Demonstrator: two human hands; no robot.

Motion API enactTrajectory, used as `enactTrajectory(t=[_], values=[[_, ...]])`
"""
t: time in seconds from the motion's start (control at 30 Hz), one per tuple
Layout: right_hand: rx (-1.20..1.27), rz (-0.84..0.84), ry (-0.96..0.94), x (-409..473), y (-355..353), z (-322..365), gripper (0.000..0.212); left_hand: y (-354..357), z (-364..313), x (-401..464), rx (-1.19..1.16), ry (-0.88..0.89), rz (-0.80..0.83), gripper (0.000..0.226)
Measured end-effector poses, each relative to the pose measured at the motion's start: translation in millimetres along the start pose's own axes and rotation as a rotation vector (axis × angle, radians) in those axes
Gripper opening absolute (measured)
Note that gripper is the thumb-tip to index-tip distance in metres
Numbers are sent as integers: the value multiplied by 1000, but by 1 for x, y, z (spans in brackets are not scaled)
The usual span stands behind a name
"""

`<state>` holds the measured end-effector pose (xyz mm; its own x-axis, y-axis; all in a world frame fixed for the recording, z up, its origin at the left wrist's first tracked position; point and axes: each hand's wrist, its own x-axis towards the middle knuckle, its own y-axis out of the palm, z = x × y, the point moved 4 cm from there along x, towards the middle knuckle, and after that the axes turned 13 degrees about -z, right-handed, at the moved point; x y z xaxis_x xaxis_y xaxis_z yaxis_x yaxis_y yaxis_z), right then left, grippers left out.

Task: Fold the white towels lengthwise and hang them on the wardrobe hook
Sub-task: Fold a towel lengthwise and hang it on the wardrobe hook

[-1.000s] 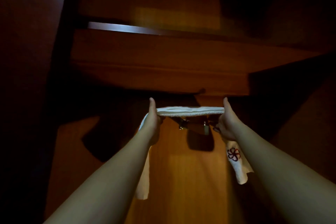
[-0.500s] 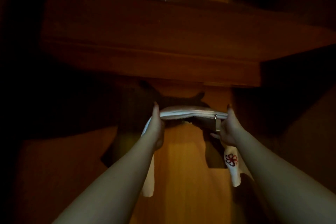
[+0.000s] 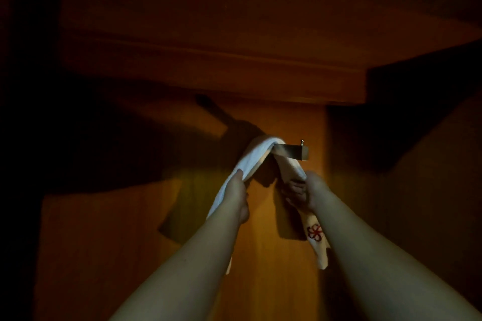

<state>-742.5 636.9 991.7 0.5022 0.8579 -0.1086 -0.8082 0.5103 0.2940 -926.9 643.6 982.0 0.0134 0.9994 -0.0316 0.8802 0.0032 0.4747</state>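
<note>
The white towel, folded into a long narrow band, is now draping over the metal wardrobe hook, its fold sitting on the inner part of the bar while the bar's outer end and small upright pin are showing bare to the right. A second ago the band was being held taut and level in front of the hook; half a second ago it was arriving at hook height; now both ends are being drawn downward, so the towel is bending into an inverted V across the bar. Judgement: the hang is nearly done for this towel, with only evening the tails and letting go remaining. The left hand is gripping the left tail, thumb lying on top of the cloth. The right hand is curling its fingers around the right tail just below the hook. A red flower-shaped emblem is showing on the right tail below that hand; no lettering is readable. Behind, the wooden wardrobe panel is lit dimly, with a shelf overhanging above.
</note>
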Motion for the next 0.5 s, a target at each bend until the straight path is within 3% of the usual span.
enactTrajectory(t=[0.13, 0.23, 0.4, 0.5], values=[[-72, 72, 96, -5, 9, -23, 45, 17, 22, 1, -35, -91, 89, 57], [-171, 101, 153, -8, 10, -36, 59, 14, 39, -3, 89, -190, 177, 75], [-353, 37, 137, -15, -16, -51, 57, -23, 68, -3, 294, -340, 147, 100], [-566, -91, 63, -32, -37, -56, 60, -41, 74, -21, 449, -340, 160, 95]])
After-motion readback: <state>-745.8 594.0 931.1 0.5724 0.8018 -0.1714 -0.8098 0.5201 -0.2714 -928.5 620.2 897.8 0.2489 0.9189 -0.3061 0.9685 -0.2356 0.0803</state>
